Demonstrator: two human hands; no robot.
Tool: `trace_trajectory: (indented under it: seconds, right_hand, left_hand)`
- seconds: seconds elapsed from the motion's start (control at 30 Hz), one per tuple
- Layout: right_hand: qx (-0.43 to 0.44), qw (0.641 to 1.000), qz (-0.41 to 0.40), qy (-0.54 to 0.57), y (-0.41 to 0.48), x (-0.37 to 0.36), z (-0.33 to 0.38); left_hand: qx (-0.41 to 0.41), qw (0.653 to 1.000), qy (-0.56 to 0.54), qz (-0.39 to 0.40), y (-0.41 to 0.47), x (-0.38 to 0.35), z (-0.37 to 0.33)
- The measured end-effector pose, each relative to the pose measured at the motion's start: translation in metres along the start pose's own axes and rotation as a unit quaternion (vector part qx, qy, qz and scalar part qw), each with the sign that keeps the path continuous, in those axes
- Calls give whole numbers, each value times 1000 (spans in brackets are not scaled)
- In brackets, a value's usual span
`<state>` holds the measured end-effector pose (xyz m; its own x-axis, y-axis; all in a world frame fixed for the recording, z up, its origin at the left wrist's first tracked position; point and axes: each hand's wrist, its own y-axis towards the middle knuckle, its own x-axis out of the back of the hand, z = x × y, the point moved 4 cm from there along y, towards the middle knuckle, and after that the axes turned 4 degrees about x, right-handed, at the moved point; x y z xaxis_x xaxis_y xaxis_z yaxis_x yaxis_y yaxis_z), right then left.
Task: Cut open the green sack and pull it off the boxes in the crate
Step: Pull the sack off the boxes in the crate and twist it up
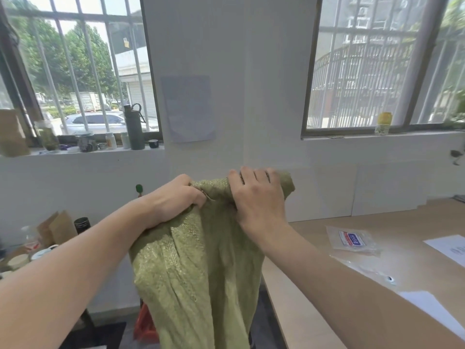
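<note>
The lower end of the green sack (pixel 196 268) runs off the bottom edge at 6 o'clock, so whatever it hangs over, crate or boxes, cannot be seen. Something red (pixel 144 323) shows behind it at 7 o'clock, too hidden to identify. The sack is held up at the middle of the view, in front of the white wall (pixel 226 71). The left hand (pixel 173 200) is clenched tight on its bunched top edge; the right hand (pixel 256 195), just beside at 3 o'clock, grips the same edge, fingers curled over it. A wooden table (pixel 377 311) lies at 4 o'clock.
</note>
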<state>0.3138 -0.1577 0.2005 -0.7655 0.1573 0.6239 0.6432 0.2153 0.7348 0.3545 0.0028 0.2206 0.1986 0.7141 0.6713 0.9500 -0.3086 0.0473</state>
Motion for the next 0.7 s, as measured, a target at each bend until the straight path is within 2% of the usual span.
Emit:
trace_trajectory:
  seconds: [0.1, 0.17, 0.23, 0.33, 0.5, 0.6, 0.7]
  right_hand:
    - [-12, 1000, 6, 8, 1, 1, -4]
    - [-17, 1000, 24, 10, 2, 1, -5]
    - [-15, 998, 55, 22, 2, 2, -4]
    - [-33, 990, 123, 59, 3, 1, -4]
    - [-85, 973, 184, 111, 5, -3, -8]
    - [-128, 955, 216, 158, 6, -3, -14]
    - [-133, 946, 236, 178, 6, -1, -13]
  left_hand:
    - [-6, 998, 15, 69, -5, -6, -4]
    - [-17, 992, 73, 105, -7, -8, -3]
    - [-37, 982, 151, 104, -8, -6, -3]
    - [-60, 955, 286, 43, -13, -3, -5]
    - [-131, 874, 457, -104, -25, -8, -11]
    - [-171, 835, 487, -191, -32, -20, -11]
    - [-171, 841, 472, -203, -33, -27, -2]
